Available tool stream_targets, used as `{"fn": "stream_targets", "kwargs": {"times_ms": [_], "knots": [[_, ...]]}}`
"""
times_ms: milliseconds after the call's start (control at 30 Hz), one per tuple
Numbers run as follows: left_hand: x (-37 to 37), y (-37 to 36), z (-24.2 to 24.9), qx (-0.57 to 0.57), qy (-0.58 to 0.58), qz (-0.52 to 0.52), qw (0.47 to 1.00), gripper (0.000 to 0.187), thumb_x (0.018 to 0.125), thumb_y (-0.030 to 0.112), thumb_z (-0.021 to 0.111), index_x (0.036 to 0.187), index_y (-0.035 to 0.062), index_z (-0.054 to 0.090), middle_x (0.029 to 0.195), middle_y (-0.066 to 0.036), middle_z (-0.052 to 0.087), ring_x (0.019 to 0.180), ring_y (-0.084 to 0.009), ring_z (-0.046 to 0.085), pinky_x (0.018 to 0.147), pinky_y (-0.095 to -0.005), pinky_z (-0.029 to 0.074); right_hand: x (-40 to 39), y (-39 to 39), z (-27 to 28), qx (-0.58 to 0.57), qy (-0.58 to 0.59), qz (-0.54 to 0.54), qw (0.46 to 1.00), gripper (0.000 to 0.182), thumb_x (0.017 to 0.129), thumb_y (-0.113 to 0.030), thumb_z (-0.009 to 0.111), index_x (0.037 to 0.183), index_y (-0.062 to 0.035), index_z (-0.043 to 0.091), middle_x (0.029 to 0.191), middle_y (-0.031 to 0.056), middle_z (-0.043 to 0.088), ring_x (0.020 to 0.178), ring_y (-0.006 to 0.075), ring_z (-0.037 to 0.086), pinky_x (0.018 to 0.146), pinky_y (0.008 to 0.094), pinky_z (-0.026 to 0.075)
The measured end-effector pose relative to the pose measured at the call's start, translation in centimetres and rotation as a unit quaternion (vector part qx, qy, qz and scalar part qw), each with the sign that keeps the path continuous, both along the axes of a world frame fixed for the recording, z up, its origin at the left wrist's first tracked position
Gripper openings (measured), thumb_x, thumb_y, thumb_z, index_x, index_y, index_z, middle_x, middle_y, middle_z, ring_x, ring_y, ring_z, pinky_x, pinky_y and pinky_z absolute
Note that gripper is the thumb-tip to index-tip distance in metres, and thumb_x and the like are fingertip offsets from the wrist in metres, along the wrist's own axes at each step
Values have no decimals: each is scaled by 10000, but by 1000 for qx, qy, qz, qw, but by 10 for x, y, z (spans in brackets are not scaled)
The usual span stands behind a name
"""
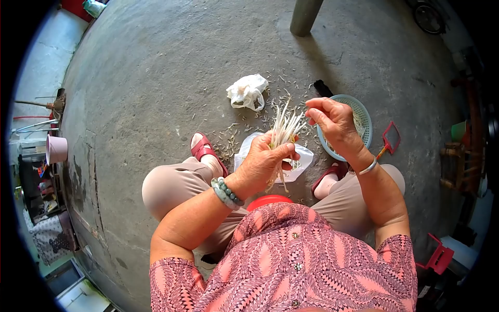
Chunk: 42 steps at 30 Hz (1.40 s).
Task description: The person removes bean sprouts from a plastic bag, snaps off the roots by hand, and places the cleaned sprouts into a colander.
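Observation:
My left hand (264,162) is closed around a bunch of bean sprouts (286,127). Their pale stems fan upward, and thin tails hang below the fist. Just right of the bunch, my right hand (335,125) is raised with thumb and fingers drawn together in a pinch; whatever is between the tips is too small to make out. Partly behind that hand, a light blue-green plastic basket (368,120) stands on the floor with pale sprouts inside. Under my left hand lies a spread white plastic bag (301,162), partly hidden, with some sprouts on it.
Broken sprout bits (226,143) litter the concrete floor. A crumpled white bag (248,89) lies ahead. Right of the basket is a red fly swatter (391,138). A post (305,16) rises at the back. A pink bucket (56,150) stands far left, a wooden chair (460,161) far right.

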<state>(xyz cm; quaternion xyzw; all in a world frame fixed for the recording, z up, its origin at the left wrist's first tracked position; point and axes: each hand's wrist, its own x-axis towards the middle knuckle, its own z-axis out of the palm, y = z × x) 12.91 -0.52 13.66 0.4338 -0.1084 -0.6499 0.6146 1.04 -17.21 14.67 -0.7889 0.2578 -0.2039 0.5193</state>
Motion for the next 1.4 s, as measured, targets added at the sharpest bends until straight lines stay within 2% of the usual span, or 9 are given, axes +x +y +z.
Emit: {"fn": "stream_targets", "kwargs": {"times_ms": [133,300,633,767,800,1000,1133,1233,1400], "knots": [[0,4,3,-4,60,-21,998,260,897,123,609,1125,16,542,797,-11,598,644,-95,610,600,-253,558,-1,-5,-3,149,0,11,989,131,864,-22,562,972,18,623,845,56,630,735,106,596,682,235,491],[0,5,3,-17,41,-49,998,251,892,105,614,1119,24,547,753,15,558,557,-58,517,527,-235,499,-1,-4,30,297,49,59,952,189,871,-163,586,951,1,634,898,43,632,814,111,599,768,249,477],[0,4,4,18,8,-27,999,205,927,188,589,1091,72,553,776,12,586,509,-30,423,460,-203,365,-4,-8,12,185,54,142,971,106,825,-90,630,810,14,617,724,12,609,679,86,552,615,259,445],[2,6,-3,8,-10,-33,999,188,945,231,564,1066,87,558,743,25,561,497,-15,380,441,-181,309,1,4,4,-199,-46,99,974,78,735,-18,643,742,-14,566,670,87,570,613,226,577,547,318,428],[3,5,-2,13,-12,-33,999,178,945,228,564,1055,87,562,731,29,552,493,-13,375,436,-179,302,4,8,2,-263,-69,75,959,116,680,23,633,713,-25,533,673,140,534,633,321,564,530,358,424],[3,4,-1,17,-15,-38,999,157,944,216,567,1018,80,589,675,42,517,469,-7,343,417,-181,274,0,8,4,-436,20,53,898,108,735,44,620,801,4,544,781,128,573,718,306,578,634,346,455],[4,5,-3,5,-5,-47,999,174,940,216,574,1037,73,593,672,37,518,465,-4,340,414,-179,263,-1,4,4,-148,36,27,988,158,766,-9,634,913,10,579,902,113,613,826,248,612,727,342,488],[3,5,-3,8,-12,-40,999,172,936,205,581,1045,72,592,684,29,533,467,-1,345,413,-175,257,-5,3,11,-83,-1,37,996,142,771,-11,607,909,13,586,893,152,620,837,283,629,747,353,496],[3,5,-4,12,-22,-33,999,161,929,192,591,1039,74,588,701,22,551,470,3,353,416,-171,256,-5,17,14,-153,-45,113,981,145,744,-23,670,866,-11,592,1061,161,601,959,323,604,847,375,481]]}}
